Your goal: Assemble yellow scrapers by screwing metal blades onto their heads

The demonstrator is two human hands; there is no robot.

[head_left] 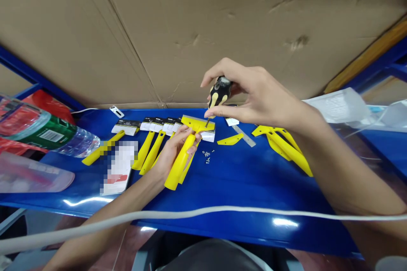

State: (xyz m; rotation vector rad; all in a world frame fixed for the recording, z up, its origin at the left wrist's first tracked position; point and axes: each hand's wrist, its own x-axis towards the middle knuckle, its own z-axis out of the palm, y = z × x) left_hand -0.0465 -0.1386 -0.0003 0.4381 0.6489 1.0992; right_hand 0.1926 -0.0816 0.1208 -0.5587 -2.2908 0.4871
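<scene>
My left hand is wrapped round a yellow scraper, its wide head turned away from me and its handle slanting towards the table's front. A screwdriver with a black and cream handle is in my right hand, its shaft pointing down at the right side of the scraper's head. Whether the tip sits in a screw is too small to tell. Small screws and nuts lie loose on the table just right of the scraper. Beyond them rest a flat yellow plate and a metal blade.
Several yellow scrapers with black-and-white packaging lie behind my left hand. More yellow handles are at the right. A phone, a water bottle and a clear plastic container occupy the left. A white cable crosses in front.
</scene>
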